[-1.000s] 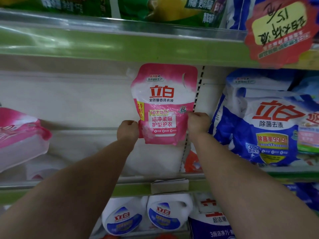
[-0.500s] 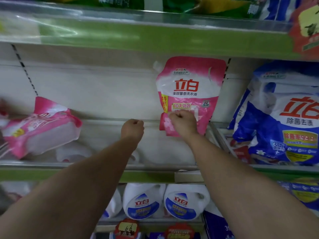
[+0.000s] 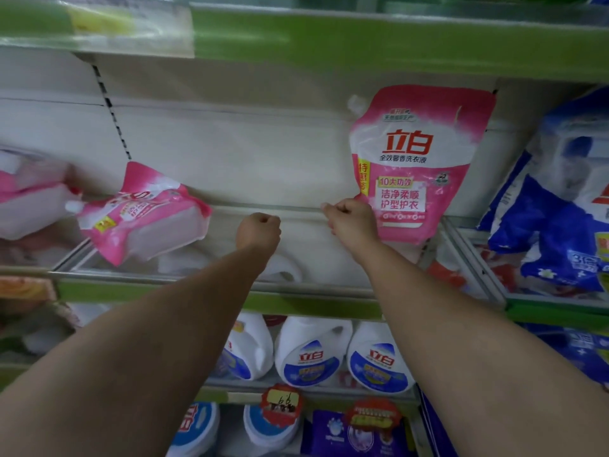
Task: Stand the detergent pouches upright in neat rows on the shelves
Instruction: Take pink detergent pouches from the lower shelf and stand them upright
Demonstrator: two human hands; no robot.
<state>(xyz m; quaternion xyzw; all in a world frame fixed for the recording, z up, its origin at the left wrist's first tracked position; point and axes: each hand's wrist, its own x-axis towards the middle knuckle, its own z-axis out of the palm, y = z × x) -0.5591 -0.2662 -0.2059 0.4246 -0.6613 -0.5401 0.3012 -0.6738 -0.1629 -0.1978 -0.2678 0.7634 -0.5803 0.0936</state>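
A pink and white detergent pouch point(image 3: 418, 159) stands upright at the back of the middle shelf point(image 3: 313, 303), spout at its top left. My right hand point(image 3: 351, 222) is a curled fist at the pouch's lower left corner, overlapping its edge; no grip on it shows. My left hand point(image 3: 258, 230) is a fist in the air over the bare shelf, holding nothing. Further left, a second pink pouch point(image 3: 141, 212) lies tilted on its side. A third pink pouch point(image 3: 29, 196) lies at the far left, cut off by the frame.
Blue and white pouches point(image 3: 553, 209) fill the bay to the right, behind a wire divider point(image 3: 461, 258). White detergent bottles point(image 3: 309, 354) and red price tags point(image 3: 280, 405) sit on the shelves below. The upper shelf's green edge point(image 3: 395, 44) hangs close overhead.
My left hand let go of the upright pouch and drew left. My right hand slid from the pouch's front to its lower left corner. The view swung left, revealing the lying pouches.
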